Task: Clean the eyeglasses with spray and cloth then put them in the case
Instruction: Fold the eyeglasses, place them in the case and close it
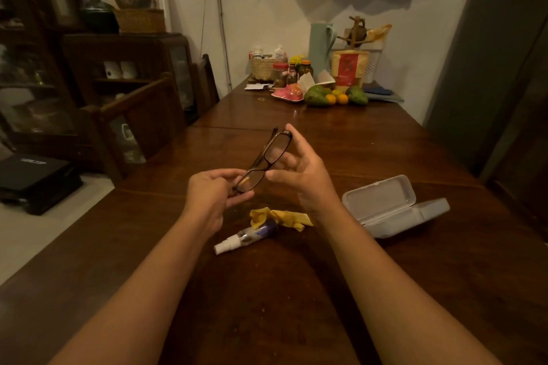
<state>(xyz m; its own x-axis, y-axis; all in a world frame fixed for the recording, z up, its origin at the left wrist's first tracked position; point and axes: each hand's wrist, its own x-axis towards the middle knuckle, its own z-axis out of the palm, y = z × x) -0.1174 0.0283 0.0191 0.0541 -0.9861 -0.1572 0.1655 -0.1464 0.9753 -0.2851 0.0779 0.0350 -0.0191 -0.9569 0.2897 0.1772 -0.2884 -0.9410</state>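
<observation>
1. Our two bare forearms reach in from the bottom edge over the dark wooden table (267, 305).
2. Next comes the small spray bottle (247, 235), lying on its side with its white nozzle pointing toward us and to the left.
3. Its far end touches a crumpled yellow cloth (281, 218) on the table.
4. To the right, near the cloth, the grey case (391, 206) lies open, lid tilted back.
5. Above these we hold the eyeglasses (264, 158) in the air, clear of the table, slanting away from us.
6. Our left hand (212, 192) pinches the near end of the frame with curled fingers.
7. Our right hand (299, 169) grips the far lens rim between thumb and forefinger; its other fingers are blurred.
8. At the far end, against the wall, sit fruit (320, 95), jars and a woven basket (262, 68).
</observation>
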